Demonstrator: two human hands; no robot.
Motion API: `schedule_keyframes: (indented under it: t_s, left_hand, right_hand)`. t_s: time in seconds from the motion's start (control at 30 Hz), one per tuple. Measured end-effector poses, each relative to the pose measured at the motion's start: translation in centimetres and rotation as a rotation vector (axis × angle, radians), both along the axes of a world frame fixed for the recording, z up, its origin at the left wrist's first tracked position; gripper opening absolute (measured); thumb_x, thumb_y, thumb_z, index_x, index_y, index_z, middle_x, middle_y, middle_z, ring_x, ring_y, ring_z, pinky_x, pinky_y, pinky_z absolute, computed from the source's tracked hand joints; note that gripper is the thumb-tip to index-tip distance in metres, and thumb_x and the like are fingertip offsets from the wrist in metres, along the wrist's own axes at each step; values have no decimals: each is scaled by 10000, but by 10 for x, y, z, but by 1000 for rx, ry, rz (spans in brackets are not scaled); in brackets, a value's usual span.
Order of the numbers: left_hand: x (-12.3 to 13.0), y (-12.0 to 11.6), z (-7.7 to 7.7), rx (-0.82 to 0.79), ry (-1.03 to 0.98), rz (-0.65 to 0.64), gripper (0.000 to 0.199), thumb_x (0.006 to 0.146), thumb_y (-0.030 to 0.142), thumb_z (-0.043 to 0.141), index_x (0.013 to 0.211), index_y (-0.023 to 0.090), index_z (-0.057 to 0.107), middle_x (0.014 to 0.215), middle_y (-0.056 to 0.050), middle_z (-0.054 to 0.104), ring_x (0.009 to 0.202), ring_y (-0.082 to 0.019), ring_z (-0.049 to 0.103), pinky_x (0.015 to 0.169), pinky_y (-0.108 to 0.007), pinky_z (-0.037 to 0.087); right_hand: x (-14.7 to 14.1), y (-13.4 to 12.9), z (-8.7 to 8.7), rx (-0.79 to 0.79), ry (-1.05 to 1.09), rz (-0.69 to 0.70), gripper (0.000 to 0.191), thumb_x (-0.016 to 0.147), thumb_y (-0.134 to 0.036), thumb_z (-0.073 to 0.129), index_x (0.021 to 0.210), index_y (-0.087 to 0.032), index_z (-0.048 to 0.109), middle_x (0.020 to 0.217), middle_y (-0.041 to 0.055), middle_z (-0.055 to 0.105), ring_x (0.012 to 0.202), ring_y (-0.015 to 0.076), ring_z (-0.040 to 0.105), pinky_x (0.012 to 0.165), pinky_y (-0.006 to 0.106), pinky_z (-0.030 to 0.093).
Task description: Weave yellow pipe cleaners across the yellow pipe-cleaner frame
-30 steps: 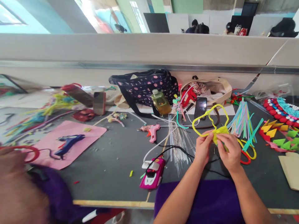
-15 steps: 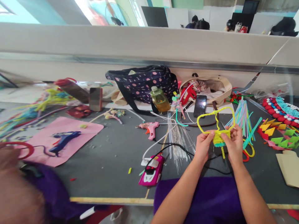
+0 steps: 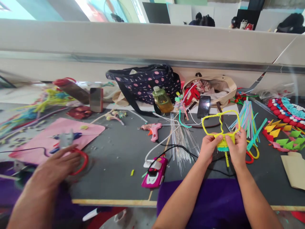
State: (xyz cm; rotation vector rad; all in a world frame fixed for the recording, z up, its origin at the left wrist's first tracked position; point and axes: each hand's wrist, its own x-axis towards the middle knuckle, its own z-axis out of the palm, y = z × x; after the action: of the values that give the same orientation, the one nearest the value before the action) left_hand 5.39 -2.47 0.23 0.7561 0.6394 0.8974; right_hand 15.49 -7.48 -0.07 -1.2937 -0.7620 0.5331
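Both my hands pinch a yellow pipe-cleaner piece [image 3: 222, 145], held above the table. Two loops stand up at its top with a twisted stem between them. Its tightly wound yellow body has a teal band along the lower edge, and a short yellow stem hangs below. My left hand [image 3: 208, 149] grips the body's left side, thumb in front. On the opposite side my right hand [image 3: 239, 148] does the same, its thumb close to the left one. Partly hidden by my right hand, scissors with red and yellow handles [image 3: 256, 153] lie on the table.
At left, a co-worker's hand [image 3: 63, 162] holds red-handled scissors [image 3: 86, 160] over pink paper [image 3: 92, 131]. A pink glue gun [image 3: 155, 130], magenta toy-car-shaped device [image 3: 156, 175], wires [image 3: 184, 146], a green bottle [image 3: 163, 101] and pipe cleaners [image 3: 246, 117] lie around. Black cord crosses the table.
The co-worker's hand has swung in from the left edge with the scissors, over the pink paper. My hands keep their hold on the pipe-cleaner piece; my left thumb has shifted slightly right.
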Motion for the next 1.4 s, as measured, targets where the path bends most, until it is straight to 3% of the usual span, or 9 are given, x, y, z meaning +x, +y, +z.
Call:
schedule_keyframes:
  t_s: [0.17, 0.33, 0.6, 0.8, 1.03, 1.4]
  left_hand:
    - [-1, 1, 1, 1, 16, 69, 303, 585, 346, 841, 702, 123, 674, 654, -16, 653, 587, -109, 556, 598, -228, 437]
    - [1, -1, 0, 26, 55, 95, 311, 587, 368, 831, 700, 127, 669, 638, -10, 633, 572, -107, 536, 577, -224, 433]
    - [3, -4, -1, 70, 103, 119, 316, 575, 387, 819, 651, 135, 645, 590, 6, 575, 537, -96, 483, 524, -214, 394]
    - [5, -8, -1, 60, 133, 198, 297, 608, 376, 780, 644, 147, 593, 539, 47, 490, 486, -70, 414, 484, -203, 334]
    - [5, -7, 3, 2, 62, 145, 366, 584, 425, 811, 665, 148, 587, 586, 27, 554, 527, -90, 479, 539, -218, 392]
    - [2, -3, -4, 101, 53, 86, 361, 587, 422, 826, 668, 138, 619, 591, 22, 561, 529, -87, 469, 525, -218, 367]
  right_hand:
    - [-2, 1, 1, 3, 66, 69, 458, 813, -366, 655, 1217, -219, 497, 764, -10, 627, 668, 144, 593, 612, 263, 485]
    - [0, 3, -2, 15, 25, 31, 331, 821, -384, 641, 1098, -214, 572, 747, -29, 550, 637, 109, 525, 585, 227, 436]
    - [-2, 1, -3, -11, -30, -18, 338, 806, -398, 650, 1079, -207, 594, 722, -34, 517, 616, 106, 494, 551, 219, 412]
    - [-9, 1, -2, -4, 60, 50, 345, 808, -396, 653, 1086, -207, 574, 697, -36, 520, 586, 108, 487, 528, 221, 408]
    - [-7, 4, -4, 8, 129, 22, 335, 802, -391, 662, 1071, -205, 588, 734, -32, 545, 606, 103, 506, 553, 217, 413]
    - [-7, 1, 3, -1, 230, 101, 411, 736, -355, 725, 1087, -204, 574, 801, 2, 648, 662, 138, 612, 606, 263, 501]
